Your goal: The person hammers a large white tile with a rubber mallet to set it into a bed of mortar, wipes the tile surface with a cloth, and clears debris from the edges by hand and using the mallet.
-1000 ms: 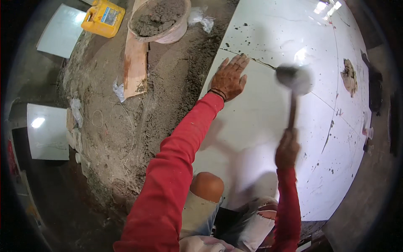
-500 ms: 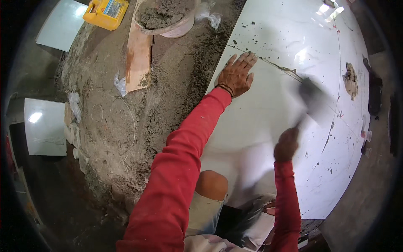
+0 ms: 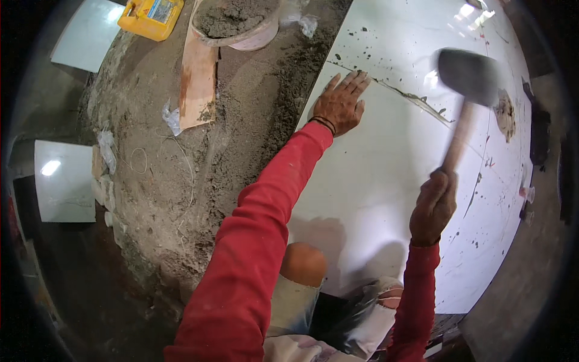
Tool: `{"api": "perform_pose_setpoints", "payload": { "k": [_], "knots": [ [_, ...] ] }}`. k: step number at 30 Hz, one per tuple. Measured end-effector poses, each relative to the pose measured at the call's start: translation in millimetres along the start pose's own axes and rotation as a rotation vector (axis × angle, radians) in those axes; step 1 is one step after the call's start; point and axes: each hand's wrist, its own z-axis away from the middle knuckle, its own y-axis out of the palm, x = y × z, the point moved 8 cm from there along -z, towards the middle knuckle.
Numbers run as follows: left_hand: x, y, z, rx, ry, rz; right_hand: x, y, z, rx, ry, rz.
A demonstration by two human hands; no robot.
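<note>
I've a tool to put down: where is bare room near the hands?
Bare white tile lies between the left hand and right hand, below the mortar-smeared joint. Sandy ground is open left of the wooden board, below the yellow jerrycan. Crowded: where mortar tub overlaps the board, and around the rubber mallet.

The mallet (image 3: 465,113), dark-headed and wooden-handled, was held aslant above the glossy white tiles (image 3: 377,160), its head blurred; the tiles lay flat, their meeting edges grimy.
</note>
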Motion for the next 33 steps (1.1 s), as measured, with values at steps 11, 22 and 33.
{"api": "perform_pose_setpoints", "payload": {
  "k": [11, 22, 33],
  "knots": [
    [0, -3, -9, -0.148, -0.183, -0.005, -31, 7, 25, 0.005, 0.01, 0.062],
    [6, -2, -11, -0.212, -0.254, -0.032, -89, 11, 23, -0.05, 0.033, -0.067],
    [9, -2, -11, -0.205, -0.239, -0.023, -79, 38, 35, 0.102, -0.249, 0.375]
  ]
}}
